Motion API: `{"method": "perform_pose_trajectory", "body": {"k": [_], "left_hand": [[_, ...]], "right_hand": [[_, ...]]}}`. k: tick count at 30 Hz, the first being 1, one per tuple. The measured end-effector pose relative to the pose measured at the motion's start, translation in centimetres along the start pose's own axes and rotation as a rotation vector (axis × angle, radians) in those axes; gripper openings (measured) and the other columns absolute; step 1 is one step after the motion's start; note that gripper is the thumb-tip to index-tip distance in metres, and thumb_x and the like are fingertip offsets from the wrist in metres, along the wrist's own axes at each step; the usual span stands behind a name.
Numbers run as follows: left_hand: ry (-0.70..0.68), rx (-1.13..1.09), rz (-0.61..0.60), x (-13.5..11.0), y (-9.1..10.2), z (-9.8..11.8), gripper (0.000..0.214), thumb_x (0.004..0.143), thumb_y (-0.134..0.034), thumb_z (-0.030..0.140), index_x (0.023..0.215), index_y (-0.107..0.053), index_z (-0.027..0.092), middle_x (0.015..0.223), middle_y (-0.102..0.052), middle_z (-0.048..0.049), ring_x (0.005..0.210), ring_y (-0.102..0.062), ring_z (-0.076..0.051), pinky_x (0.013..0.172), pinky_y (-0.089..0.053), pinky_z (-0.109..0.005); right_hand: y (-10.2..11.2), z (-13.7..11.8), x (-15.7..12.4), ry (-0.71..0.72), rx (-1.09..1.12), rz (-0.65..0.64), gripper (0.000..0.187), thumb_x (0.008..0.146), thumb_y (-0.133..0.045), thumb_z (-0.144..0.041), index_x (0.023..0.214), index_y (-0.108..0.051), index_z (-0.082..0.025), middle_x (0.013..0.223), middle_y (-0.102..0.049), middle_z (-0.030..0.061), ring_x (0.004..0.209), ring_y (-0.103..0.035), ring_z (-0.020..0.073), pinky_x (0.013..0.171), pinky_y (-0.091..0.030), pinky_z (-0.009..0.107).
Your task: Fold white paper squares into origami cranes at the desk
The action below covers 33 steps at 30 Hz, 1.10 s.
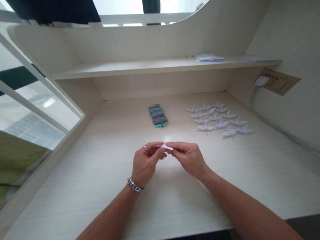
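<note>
Near: both forearms come in over the pale desk (98,168), its front edge below them. Silver chain bracelet (135,186) at the left wrist, a ring (145,148) on a left finger.

Left hand (146,161): thumb and fingers drawn to a narrow pinch on a small piece of white paper (168,148). Right hand (189,157) pinches the same piece from its side, fingertips almost meeting the left's. The paper is held between the two hands, seemingly above the desk; its folds are too small and too covered to read.

Step in hand, as I judge it: folding or creasing, done by both hands together. Next move seems to call for a steady hold on one side while the other lines up an edge and presses it flat, without tearing.

Farther: a pixelated object with a green end (160,125) lies ahead of the hands. To its right, well apart, white paper cranes (215,117) stand in loose rows.

Farthest: folded white sheets (208,57) on the shelf (136,67); a plug (261,81) in the wall socket (284,82).
</note>
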<state>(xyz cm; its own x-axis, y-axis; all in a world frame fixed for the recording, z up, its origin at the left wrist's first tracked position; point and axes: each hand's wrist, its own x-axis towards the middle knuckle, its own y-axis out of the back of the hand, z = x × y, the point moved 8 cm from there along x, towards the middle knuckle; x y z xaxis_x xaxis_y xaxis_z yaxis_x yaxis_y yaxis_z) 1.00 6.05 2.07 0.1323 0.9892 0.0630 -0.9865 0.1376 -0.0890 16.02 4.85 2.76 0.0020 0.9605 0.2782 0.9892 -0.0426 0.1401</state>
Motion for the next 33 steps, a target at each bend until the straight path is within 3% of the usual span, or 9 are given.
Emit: {"method": "perform_pose_trajectory", "body": {"k": [8,22,26,33], "left_hand": [[-0.053,0.033,0.029,0.0,0.3,0.4,0.025,0.075,-0.075,0.032,0.093,-0.072,0.015,0.071,-0.072,-0.003,0.066,-0.065,-0.013,0.065,-0.055,-0.025],[-0.109,0.027,0.006,-0.1,0.2,0.7,0.024,0.077,-0.074,0.026,0.099,-0.073,0.016,0.074,-0.074,-0.003,0.066,-0.066,-0.012,0.065,-0.056,-0.023],[-0.111,0.039,0.007,-0.1,0.1,0.8,0.026,0.077,-0.073,0.026,0.1,-0.073,0.015,0.075,-0.074,-0.0031,0.067,-0.066,-0.012,0.066,-0.056,-0.024],[-0.078,0.08,0.035,-0.1,0.5,0.5,0.03,0.078,-0.069,0.025,0.106,-0.072,0.014,0.078,-0.075,-0.0041,0.068,-0.066,-0.013,0.068,-0.056,-0.024]], "right_hand": [[-0.8,-0.2,-0.2,-0.055,0.169,-0.09,0.028,0.08,-0.071,-0.037,0.1,-0.075,-0.018,0.095,-0.076,0.0088,0.084,-0.071,0.0222,0.076,-0.057,0.035],[-0.7,-0.3,-0.2,-0.027,0.219,-0.066,0.025,0.081,-0.07,-0.034,0.099,-0.074,-0.018,0.1,-0.075,0.0094,0.089,-0.071,0.0217,0.081,-0.058,0.036],[-0.3,-1.0,-0.1,0.052,0.137,-0.023,0.022,0.082,-0.069,-0.032,0.099,-0.074,-0.019,0.106,-0.073,0.0099,0.097,-0.069,0.0233,0.082,-0.058,0.036],[0.0,-3.5,-0.8,0.383,-0.217,0.058,0.018,0.082,-0.068,-0.021,0.099,-0.074,-0.019,0.107,-0.073,0.0111,0.102,-0.067,0.0222,0.093,-0.053,0.037]]}}
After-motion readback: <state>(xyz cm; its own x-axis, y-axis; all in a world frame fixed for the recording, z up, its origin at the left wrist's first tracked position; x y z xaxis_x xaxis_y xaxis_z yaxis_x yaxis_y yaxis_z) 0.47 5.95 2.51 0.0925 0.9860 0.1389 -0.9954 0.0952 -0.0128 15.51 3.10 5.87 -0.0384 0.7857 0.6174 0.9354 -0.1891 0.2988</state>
